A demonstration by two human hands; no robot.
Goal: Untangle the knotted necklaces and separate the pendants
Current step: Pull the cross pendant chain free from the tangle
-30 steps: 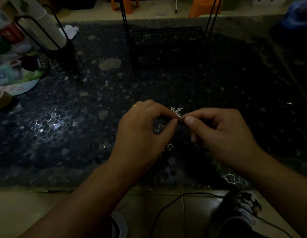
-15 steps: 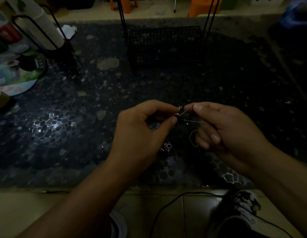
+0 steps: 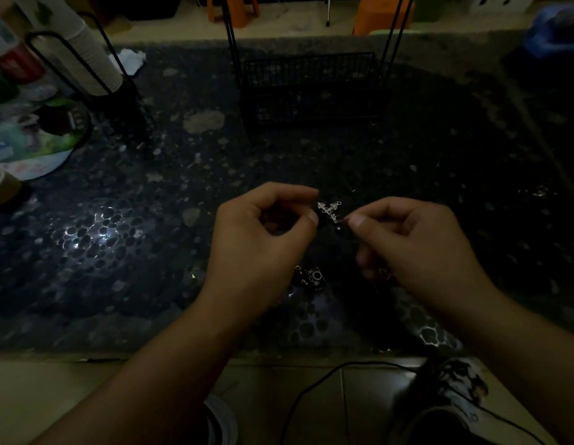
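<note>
Since half a second ago, both hands have drawn a little apart and the silver cross pendant (image 3: 329, 211) now shows whole in the gap between them, where before only a glint and two thin strands of chain showed there. Left hand (image 3: 263, 242) is curled, thumb and forefinger closed toward each other at the pendant's 9 o'clock edge; they appear to pinch the chain or the pendant's end, though the dim light hides the exact contact. Right hand (image 3: 420, 245) is curled too, its thumb and forefinger nipped together at the pendant's 4 o'clock, just touching its lower tip, gripping what looks like the fine chain. That chain itself is too thin and dark to trace. The pendant hangs tilted, held above the table (image 3: 471, 162), a dark pebbled slab.

At 6 o'clock from the cross, lower down and lying on the table between the two wrists, sits a second pendant (image 3: 312, 277), dark and shaped like a small camera, near the left hand's heel but apart from it.

At 12 o'clock from the hands, well apart, stands a black wire basket (image 3: 311, 88). At 10 o'clock, far off, a stack of paper cups (image 3: 86, 59) leans in a black wire holder, with a round tray (image 3: 32, 146) of mixed items beside it at the table's left edge.
</note>
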